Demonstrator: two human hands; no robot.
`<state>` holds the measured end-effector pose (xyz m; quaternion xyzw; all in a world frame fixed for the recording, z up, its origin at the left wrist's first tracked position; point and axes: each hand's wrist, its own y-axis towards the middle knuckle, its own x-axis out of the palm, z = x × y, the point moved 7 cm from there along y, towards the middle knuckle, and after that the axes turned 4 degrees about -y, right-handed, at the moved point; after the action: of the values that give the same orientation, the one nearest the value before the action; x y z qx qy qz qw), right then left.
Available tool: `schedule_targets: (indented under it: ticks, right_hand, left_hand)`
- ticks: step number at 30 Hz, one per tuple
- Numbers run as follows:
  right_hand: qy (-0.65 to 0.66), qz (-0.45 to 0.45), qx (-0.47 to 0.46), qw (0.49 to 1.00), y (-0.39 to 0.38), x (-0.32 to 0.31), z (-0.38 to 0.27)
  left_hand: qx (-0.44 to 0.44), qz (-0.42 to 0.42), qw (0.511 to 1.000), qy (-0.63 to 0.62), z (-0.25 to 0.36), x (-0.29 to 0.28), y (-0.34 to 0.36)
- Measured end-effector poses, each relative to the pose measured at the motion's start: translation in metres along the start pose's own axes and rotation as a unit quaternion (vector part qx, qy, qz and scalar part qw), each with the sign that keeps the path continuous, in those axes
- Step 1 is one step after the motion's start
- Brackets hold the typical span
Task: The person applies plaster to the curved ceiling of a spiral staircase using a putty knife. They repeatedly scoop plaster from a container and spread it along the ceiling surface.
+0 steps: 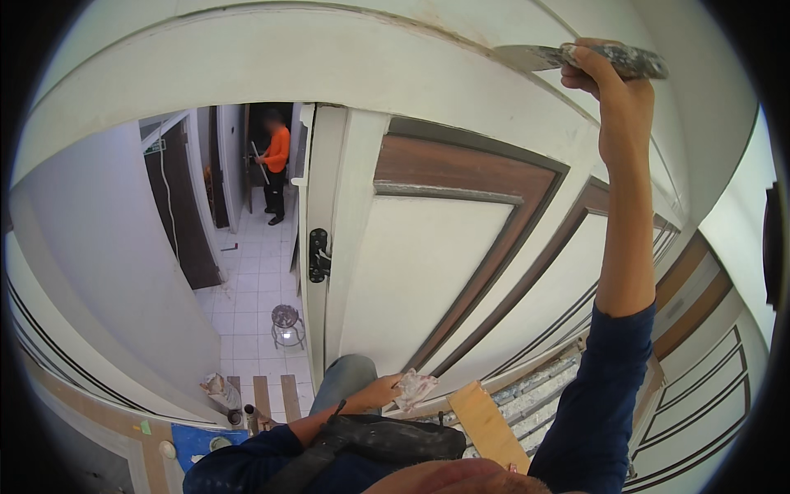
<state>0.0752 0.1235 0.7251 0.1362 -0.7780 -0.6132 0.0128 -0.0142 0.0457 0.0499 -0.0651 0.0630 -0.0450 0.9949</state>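
High at the upper right, my right hand [594, 67] is closed round the handle of a putty knife [638, 62]. The knife's metal blade lies against a seam in the white panelling above the doorway, where a brownish line [461, 39] runs along the joint. My left hand [378, 393] is low, beside my knee, and grips a crumpled whitish wad [415, 389]; whether it is cloth, plastic or putty I cannot tell. A white panelled door [436, 272] with brown and grey trim stands in front of me, a black lock [318, 253] on its edge.
Through the open doorway, a person in an orange top [277, 148] holds a long thin piece in a tiled corridor. A round stool [286, 323] stands there. Wooden planks [262, 399], a blue sheet [189, 440] and a yellowish board [490, 428] lie below me.
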Motion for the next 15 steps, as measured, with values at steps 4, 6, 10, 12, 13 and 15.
schedule_targets:
  ticks: [4,6,10,12,13,15]
  right_hand:
    - [0.005,0.009,-0.043,0.999,-0.019,-0.001,-0.007]
    - [0.012,0.004,-0.056,0.998,-0.028,0.006,-0.007]
    - [0.025,0.015,-0.069,0.997,-0.042,0.024,-0.006]
    - [0.0,0.011,-0.086,0.996,-0.045,0.029,-0.005]
    - [0.02,0.013,-0.086,0.996,-0.047,0.033,-0.003]
    - [-0.004,0.021,-0.105,0.994,-0.053,0.04,-0.002]
  left_hand:
    - [0.02,0.004,1.0,-0.02,-0.016,0.003,0.007]
    - [0.019,0.008,1.0,0.002,-0.019,0.003,0.009]
    - [0.026,0.001,0.999,0.025,-0.025,0.003,0.013]
    - [0.021,0.002,1.0,0.022,-0.018,0.002,0.01]
    - [0.018,0.002,1.0,0.021,-0.008,0.002,0.005]
    - [0.004,0.003,1.0,0.017,0.007,0.001,-0.003]
